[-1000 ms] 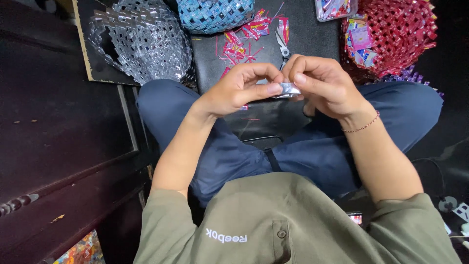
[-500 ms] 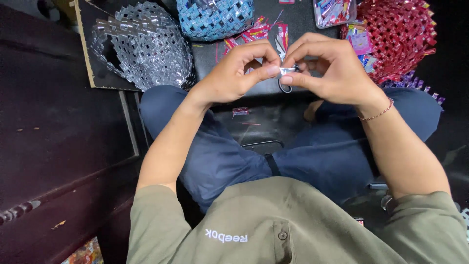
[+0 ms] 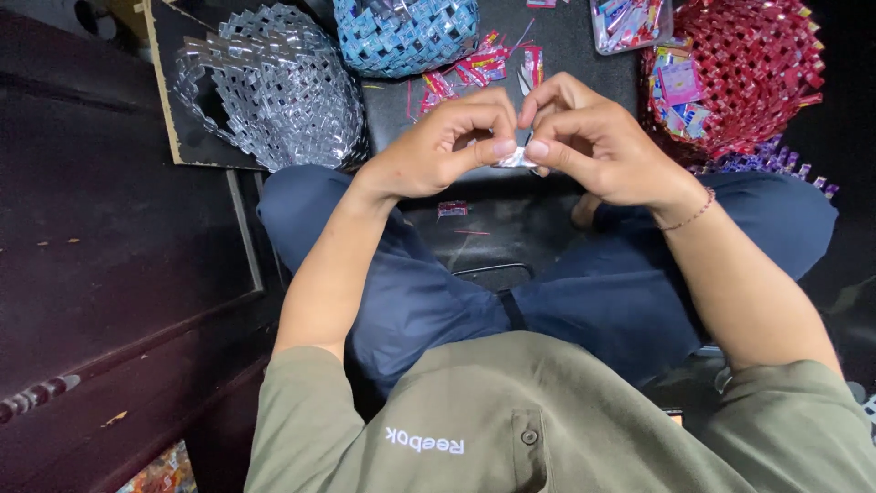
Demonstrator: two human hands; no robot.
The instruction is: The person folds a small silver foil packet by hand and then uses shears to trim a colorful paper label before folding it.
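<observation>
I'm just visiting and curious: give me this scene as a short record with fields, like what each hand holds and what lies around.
Left hand: pinches one end of a small silvery folded strip
Right hand: pinches the other end of it
Posture: seated cross-legged, hands above the lap
Ahead, left: silver woven basket
Ahead, middle: blue woven basket
Ahead, right: red woven basket
Between baskets: loose red wrapper strips
Right wrist: thin bracelet

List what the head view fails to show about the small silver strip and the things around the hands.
- Silver strip: mostly covered by the left hand and right hand; its shape and folds cannot be told.
- Red woven basket: cut off by the top edge.
- Blue woven basket: top cut off by the frame.
- Small red scrap on the lap: too small to identify.
</observation>
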